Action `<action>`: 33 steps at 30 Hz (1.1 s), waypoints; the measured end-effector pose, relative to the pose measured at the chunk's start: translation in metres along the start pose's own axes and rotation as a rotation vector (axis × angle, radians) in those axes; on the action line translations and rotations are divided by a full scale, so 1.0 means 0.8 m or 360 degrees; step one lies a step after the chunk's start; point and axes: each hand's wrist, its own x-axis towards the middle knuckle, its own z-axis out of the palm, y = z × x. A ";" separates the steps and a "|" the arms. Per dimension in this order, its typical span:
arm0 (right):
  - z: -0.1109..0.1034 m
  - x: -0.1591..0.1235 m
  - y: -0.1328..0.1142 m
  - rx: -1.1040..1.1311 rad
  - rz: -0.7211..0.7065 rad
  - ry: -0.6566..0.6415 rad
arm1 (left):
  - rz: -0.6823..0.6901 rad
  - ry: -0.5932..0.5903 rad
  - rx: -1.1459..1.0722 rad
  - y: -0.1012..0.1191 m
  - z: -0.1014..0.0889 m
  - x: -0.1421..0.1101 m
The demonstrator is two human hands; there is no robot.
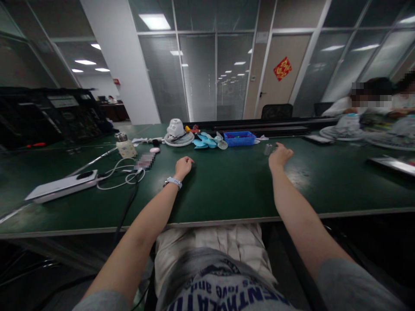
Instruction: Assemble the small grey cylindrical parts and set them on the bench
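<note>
My left hand (184, 167), with a pale watch on the wrist, rests on the green tabletop, its fingers curled in. Nothing shows in it, and bare table surrounds it. Farther right, my right hand (280, 156) is over the table with its thumb and forefinger apart. A small grey metal cylinder (267, 149) stands just left of those fingertips; whether they touch it I cannot tell. Beyond my hands lie a white fan housing on a round grille (179, 139), light-blue fan blades (205, 141) and a blue tray (240, 138).
At left are a white power bank (65, 185) with cables, a phone (145, 161) and a cream bottle (126, 146). Dark rails (259, 128) run along the back. Other people sit at the far right by fan parts (348, 128). A flat device (394, 166) lies near the right edge.
</note>
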 end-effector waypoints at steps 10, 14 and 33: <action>-0.002 0.002 0.001 0.0120 -0.0092 0.0024 | -0.0010 -0.0009 0.0002 0.001 0.000 0.000; -0.002 0.006 0.003 0.0149 -0.0064 -0.0036 | -0.0007 -0.0011 -0.0008 0.002 -0.001 -0.001; -0.010 0.008 0.000 -0.0063 0.0073 -0.0117 | 0.0036 -0.0050 0.0056 0.003 0.000 -0.001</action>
